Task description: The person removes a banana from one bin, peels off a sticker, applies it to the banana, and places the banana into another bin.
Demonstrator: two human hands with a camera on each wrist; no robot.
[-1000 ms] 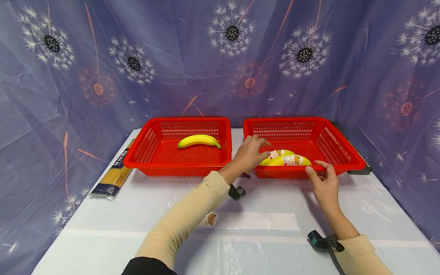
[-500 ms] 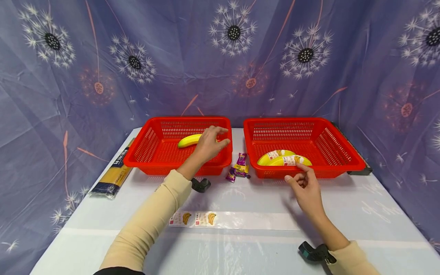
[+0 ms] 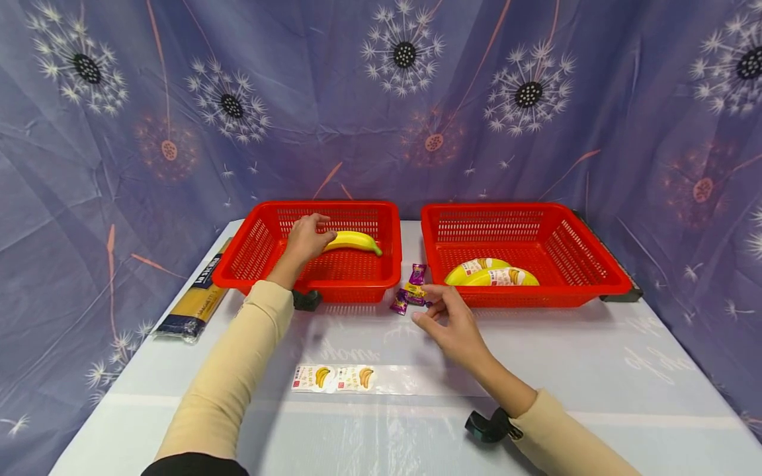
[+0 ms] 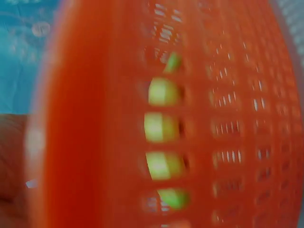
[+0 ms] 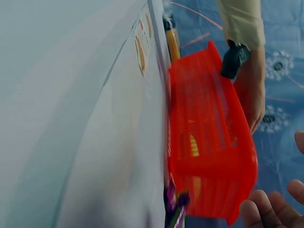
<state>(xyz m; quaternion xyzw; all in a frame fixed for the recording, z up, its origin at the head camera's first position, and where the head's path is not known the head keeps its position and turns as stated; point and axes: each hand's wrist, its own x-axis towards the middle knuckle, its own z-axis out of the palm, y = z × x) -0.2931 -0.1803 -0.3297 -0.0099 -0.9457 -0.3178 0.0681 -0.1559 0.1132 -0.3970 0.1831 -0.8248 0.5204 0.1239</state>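
My left hand point(image 3: 305, 241) is over the left red basket point(image 3: 321, 291), fingers loosely bent, covering one end of a yellow banana point(image 3: 357, 240) with green tips. Through the basket's holes, the left wrist view shows that banana point(image 4: 161, 128) lying inside with no fingers round it. My right hand point(image 3: 457, 330) hovers above the table in front of the wrapped sweets point(image 3: 415, 292), thumb and fingers apart, holding nothing. Two bananas with white labels point(image 3: 506, 277) lie in the right red basket point(image 3: 536, 299).
A strip of banana stickers point(image 3: 411, 381) lies on the white table point(image 3: 381, 430) near the front. A spaghetti packet point(image 3: 193, 304) rests left of the left basket, and a dark object point(image 3: 622, 294) sits by the right basket. A purple patterned cloth point(image 3: 327, 99) hangs behind.
My left hand has moved leftward from the labelled bananas to the left basket. My right hand has left the right basket's front rim and shifted left toward the sweets.
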